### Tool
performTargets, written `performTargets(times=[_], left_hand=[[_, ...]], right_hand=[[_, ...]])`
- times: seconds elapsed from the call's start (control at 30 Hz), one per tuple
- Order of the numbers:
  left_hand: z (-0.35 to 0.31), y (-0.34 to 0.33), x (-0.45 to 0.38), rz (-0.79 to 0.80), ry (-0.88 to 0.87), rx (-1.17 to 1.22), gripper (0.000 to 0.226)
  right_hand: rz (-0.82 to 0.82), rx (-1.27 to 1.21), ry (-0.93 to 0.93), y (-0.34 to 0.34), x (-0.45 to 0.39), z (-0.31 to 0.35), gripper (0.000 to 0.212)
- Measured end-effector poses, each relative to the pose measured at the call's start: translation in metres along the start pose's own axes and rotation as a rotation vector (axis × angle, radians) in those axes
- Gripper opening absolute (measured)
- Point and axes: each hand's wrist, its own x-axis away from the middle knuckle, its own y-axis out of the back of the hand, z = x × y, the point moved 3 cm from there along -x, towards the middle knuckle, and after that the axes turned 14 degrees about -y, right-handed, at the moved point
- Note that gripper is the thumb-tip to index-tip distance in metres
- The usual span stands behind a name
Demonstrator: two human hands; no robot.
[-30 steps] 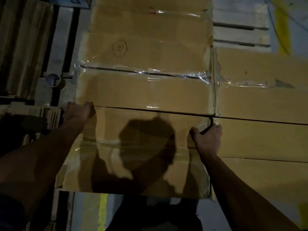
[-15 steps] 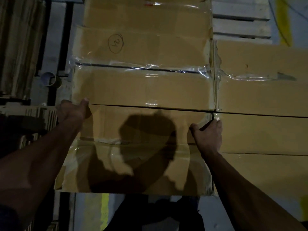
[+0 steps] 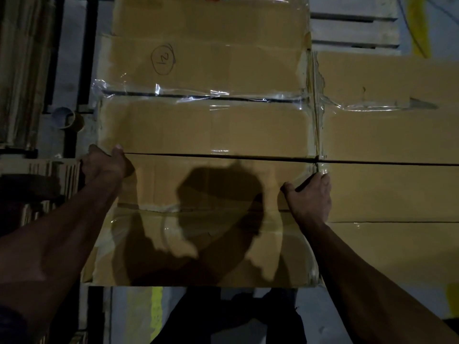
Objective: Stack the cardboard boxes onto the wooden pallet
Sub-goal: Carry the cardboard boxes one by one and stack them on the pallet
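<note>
Both hands grip the nearest cardboard box (image 3: 198, 219) at its far corners: our left hand (image 3: 104, 162) curls over the far left corner, thumb on top, and our right hand (image 3: 310, 194) hooks its fingers into the dark gap at the far right corner, where this box meets its neighbour.

Compared with a second ago, the gap between this box and the box marked "21" (image 3: 203, 95) has become a thinner dark line, and our hands have travelled forward with the box. So we judge that we are pushing the box tight against the row behind it.

Its near edge overhangs whatever carries it, and below it we see the floor with a yellow line (image 3: 156, 311). On the right lie more boxes (image 3: 387, 135) at the same level, and behind them bare slats of the wooden pallet (image 3: 352, 33) are visible. A tape roll (image 3: 65, 117) lies at the left.

For the task, this box seems nearly seated; probably only a last small push remains before we release it.
</note>
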Motion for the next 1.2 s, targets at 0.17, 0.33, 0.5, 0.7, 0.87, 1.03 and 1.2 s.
performTargets(times=[0.17,0.33,0.5,0.7,0.87,1.03,1.2], left_hand=[[0.005,-0.009,-0.002,0.026,-0.010,0.135,0.064],[0.007,-0.013,-0.004,-0.008,0.011,0.208,0.063],[0.011,-0.016,-0.007,-0.019,0.033,0.263,0.068],[0.023,-0.022,-0.016,-0.054,0.050,0.361,0.100],[0.024,-0.025,-0.015,-0.059,0.021,0.340,0.095],[0.024,-0.029,-0.015,-0.073,-0.016,0.266,0.087],[0.036,-0.034,-0.022,-0.078,-0.022,0.288,0.091]], right_hand=[[-0.015,0.000,-0.001,0.000,0.001,0.000,0.093],[-0.022,0.009,-0.006,-0.002,0.002,0.001,0.093],[-0.035,-0.002,-0.007,-0.003,0.000,-0.001,0.089],[-0.084,-0.129,0.018,0.004,-0.025,0.019,0.095],[-0.049,-0.047,0.037,0.006,-0.034,0.028,0.088],[-0.053,-0.047,-0.006,0.004,-0.037,0.032,0.081],[-0.087,-0.135,-0.074,0.001,-0.041,0.042,0.078]])
